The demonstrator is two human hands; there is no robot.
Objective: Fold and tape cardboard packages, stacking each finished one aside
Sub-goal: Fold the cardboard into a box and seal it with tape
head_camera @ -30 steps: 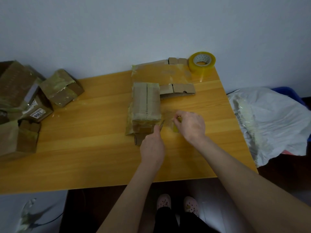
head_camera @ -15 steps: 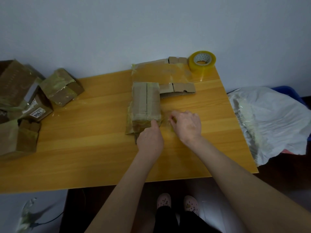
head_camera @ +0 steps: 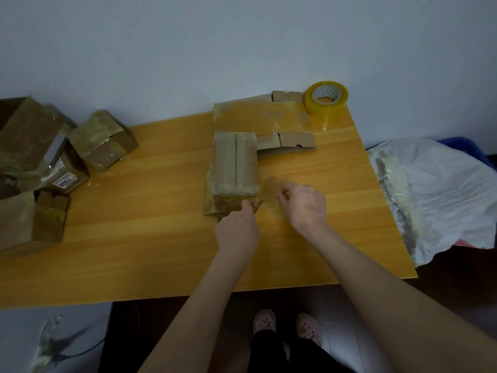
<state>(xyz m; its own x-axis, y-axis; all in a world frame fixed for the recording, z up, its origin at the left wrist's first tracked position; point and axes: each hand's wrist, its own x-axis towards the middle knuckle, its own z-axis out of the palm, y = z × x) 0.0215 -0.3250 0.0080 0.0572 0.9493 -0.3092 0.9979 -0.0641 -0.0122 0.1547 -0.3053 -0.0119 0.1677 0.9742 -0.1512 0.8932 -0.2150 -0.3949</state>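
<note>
A taped cardboard package (head_camera: pixel 234 162) lies mid-table on the wooden table (head_camera: pixel 150 238). A clear tape strip (head_camera: pixel 269 188) runs from its near right corner toward my right hand (head_camera: pixel 305 204), which pinches the strip's end. My left hand (head_camera: pixel 237 230) sits at the package's near edge and grips small scissors (head_camera: pixel 257 206), whose blade tips poke out toward the strip. The handles are hidden under my hand. A yellow tape roll (head_camera: pixel 326 100) stands at the far right corner.
Flattened cardboard (head_camera: pixel 261 117) with folded flaps (head_camera: pixel 287 141) lies behind the package. Several taped packages (head_camera: pixel 103 138) are piled at the table's left end. A white plastic bag (head_camera: pixel 435 195) lies off the right edge over a blue bin (head_camera: pixel 476 149).
Both hands shifted slightly left toward the package half a second ago, hiding the scissor blades. They have since drawn back right, and the blade tips show again beside the tape strip.
</note>
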